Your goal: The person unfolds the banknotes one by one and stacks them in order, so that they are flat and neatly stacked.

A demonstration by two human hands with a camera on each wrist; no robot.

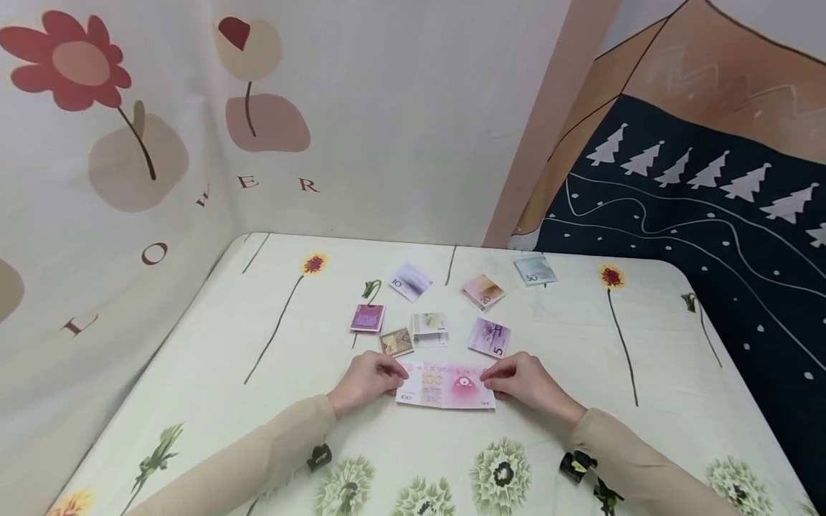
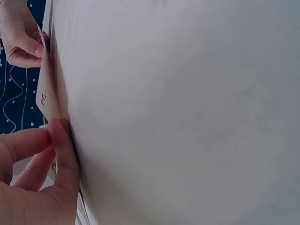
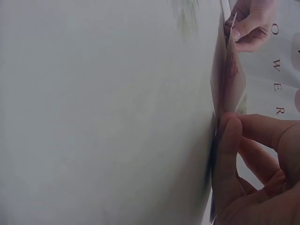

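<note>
A pink and white banknote (image 1: 445, 387) marked 100 is stretched between both hands, low over the table, with a crease down its middle. Its left edge is pinched between thumb and fingers of my left hand (image 1: 369, 383). My right hand (image 1: 532, 387) pinches the opposite edge the same way. In the left wrist view the note (image 2: 47, 89) stands edge-on, its near end in the left fingertips (image 2: 58, 129). The right wrist view shows the note (image 3: 234, 77) bowed at its fold, held at the right fingertips (image 3: 230, 123).
Beyond the hands lie several folded notes: a brown one (image 1: 396, 342), a purple one (image 1: 368, 318), a pale one (image 1: 429, 324), a violet 5 (image 1: 489, 337), a 10 (image 1: 411, 282), an orange 20 (image 1: 484, 292) and a grey-green 50 (image 1: 535, 270). A flower-print cloth (image 1: 258, 401) covers the table.
</note>
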